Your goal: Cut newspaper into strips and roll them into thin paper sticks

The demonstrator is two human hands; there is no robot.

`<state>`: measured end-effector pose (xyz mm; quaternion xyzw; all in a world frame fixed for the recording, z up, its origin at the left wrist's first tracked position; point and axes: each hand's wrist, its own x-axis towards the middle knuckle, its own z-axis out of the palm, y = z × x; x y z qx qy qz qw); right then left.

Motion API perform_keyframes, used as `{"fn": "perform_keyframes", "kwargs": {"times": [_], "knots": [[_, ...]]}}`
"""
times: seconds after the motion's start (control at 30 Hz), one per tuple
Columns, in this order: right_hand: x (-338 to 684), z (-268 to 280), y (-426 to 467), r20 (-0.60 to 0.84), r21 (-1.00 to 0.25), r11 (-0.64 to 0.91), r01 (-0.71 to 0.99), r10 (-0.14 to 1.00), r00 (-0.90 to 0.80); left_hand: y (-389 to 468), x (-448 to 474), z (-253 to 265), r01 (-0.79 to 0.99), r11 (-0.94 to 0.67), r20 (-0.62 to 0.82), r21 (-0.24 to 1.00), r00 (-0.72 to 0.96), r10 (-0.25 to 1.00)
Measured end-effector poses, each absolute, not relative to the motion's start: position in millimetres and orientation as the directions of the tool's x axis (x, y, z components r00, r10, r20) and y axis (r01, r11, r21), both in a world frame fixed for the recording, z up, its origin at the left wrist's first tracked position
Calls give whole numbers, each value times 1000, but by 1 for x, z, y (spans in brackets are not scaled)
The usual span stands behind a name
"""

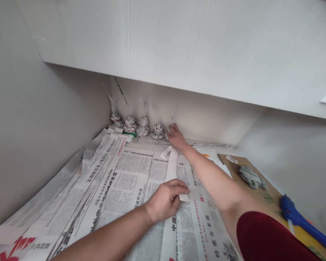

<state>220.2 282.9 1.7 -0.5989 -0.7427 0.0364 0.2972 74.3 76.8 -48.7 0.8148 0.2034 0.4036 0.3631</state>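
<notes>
At the back of the surface, my right hand (176,137) closes its fingers on the rightmost small gourd-shaped figure woven from rolled newspaper (167,132), mostly hidden behind the fingers. Several similar woven paper gourds, such as this one (143,127), stand in a row to its left with thin paper stems sticking up. Nearer to me, my left hand (167,197) is closed in a pinch over the newspaper. A white paper strip (172,165) runs under it, and a pale bit shows below the fingertips.
Newspaper sheets (125,181) cover the surface, with cut strips (97,181) layered at left. Thin paper rods (212,145) lie along the back wall. At right are cardboard (240,163), a grey glove-like bundle (252,177) and a blue glue gun (301,217). A white panel (179,43) overhangs.
</notes>
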Motion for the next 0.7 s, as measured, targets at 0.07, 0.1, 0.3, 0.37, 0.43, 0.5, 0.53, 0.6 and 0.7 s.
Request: {"fn": "perform_keyframes", "kwargs": {"times": [0.07,0.1,0.3,0.37,0.43,0.5,0.53,0.6,0.7], "knots": [[220,5,277,383,-405,270,873,918,-106,77,74,-49,36,-656,513,754,591,623],[221,7,273,380,-400,264,878,919,-103,77,74,-49,35,-660,518,750,589,620],[256,24,232,274,-307,170,936,958,-84,78,74,-50,16,-695,560,719,579,593],[286,29,214,174,-264,86,961,984,-40,79,74,-51,17,-708,574,706,572,586],[324,36,193,94,-213,-31,977,994,52,79,73,-52,25,-715,578,699,569,585],[366,42,172,50,-161,-167,973,983,177,79,73,-53,31,-712,574,701,567,590],[387,44,161,37,-135,-237,962,969,243,79,73,-54,33,-709,572,704,566,594],[424,44,139,13,-93,-348,933,937,350,79,72,-54,34,-706,570,707,564,598],[461,36,111,-18,-66,-430,900,903,430,80,72,-55,38,-710,575,703,557,599]]}}
